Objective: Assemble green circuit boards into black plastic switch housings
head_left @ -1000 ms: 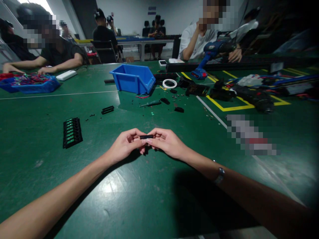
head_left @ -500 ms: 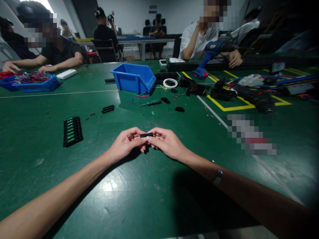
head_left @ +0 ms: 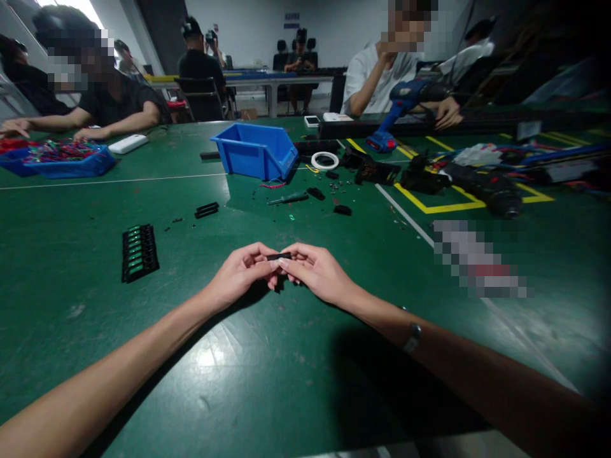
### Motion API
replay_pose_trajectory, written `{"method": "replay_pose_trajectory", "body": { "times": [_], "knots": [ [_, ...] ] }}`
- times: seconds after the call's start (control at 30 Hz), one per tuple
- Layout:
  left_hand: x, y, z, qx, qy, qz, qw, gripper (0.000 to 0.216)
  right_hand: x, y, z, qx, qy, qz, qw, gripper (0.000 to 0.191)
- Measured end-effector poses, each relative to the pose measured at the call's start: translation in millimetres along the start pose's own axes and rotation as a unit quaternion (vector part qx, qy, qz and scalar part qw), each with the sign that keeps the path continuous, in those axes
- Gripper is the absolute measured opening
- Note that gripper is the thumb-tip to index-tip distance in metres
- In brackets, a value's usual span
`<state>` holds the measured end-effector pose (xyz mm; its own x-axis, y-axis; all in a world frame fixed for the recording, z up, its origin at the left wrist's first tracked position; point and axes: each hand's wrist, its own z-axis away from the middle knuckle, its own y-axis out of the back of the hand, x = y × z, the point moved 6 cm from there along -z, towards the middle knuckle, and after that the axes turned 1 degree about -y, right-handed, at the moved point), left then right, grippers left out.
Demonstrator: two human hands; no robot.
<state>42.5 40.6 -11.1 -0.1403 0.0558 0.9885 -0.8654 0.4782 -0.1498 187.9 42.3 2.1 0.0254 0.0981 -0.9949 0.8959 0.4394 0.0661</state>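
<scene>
A small black plastic piece (head_left: 279, 257) is pinched between my two hands, just above the green table. My left hand (head_left: 248, 266) grips its left end with thumb and fingers closed. From the other side my right hand (head_left: 315, 267) holds it, the thumbs meeting along the near edge. Fingers cover most of the piece, so its exact kind is hidden. To the left lies a row of black housings with green boards (head_left: 139, 252). Beyond my hands rests a black rectangular frame (head_left: 207, 210).
A blue bin (head_left: 258, 151) stands ahead, near a green-handled screwdriver (head_left: 289, 198), a white ring (head_left: 325, 160) and loose screws. A blue cordless drill (head_left: 398, 114) and a black power tool (head_left: 487, 187) lie right. Wire-filled blue trays (head_left: 71, 162) sit far left. Co-workers sit across the table.
The black piece looks slightly tilted, showing a thinner edge than before. Both hands keep almost the same place and grip.
</scene>
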Motion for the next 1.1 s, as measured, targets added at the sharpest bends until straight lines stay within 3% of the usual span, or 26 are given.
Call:
{"method": "replay_pose_trajectory", "body": {
  "times": [0.57,0.77,0.87,1.0,1.1],
  "knots": [
    [1.4,1.5,0.8,-0.004,-0.01,-0.017,1.0,0.028,4.2,3.5,-0.9,-0.014,-0.022,-0.012,1.0,0.027],
    [5.9,-0.4,4.1,0.026,-0.023,-0.043,0.998,0.03,6.0,3.7,0.1,-0.025,-0.035,-0.013,0.999,0.03],
    [13.4,0.2,7.2,0.041,-0.041,-0.12,0.991,0.029,6.5,3.1,0.0,-0.033,-0.037,-0.016,0.999,0.028],
    [24.5,-0.7,8.8,0.021,-0.089,-0.308,0.947,0.03,7.0,2.9,-0.4,-0.04,-0.049,-0.019,0.998,0.028],
    [27.4,0.0,9.2,0.022,-0.104,-0.337,0.936,0.031,6.7,2.9,-0.8,-0.047,-0.055,-0.021,0.997,0.031]
  ]
}}
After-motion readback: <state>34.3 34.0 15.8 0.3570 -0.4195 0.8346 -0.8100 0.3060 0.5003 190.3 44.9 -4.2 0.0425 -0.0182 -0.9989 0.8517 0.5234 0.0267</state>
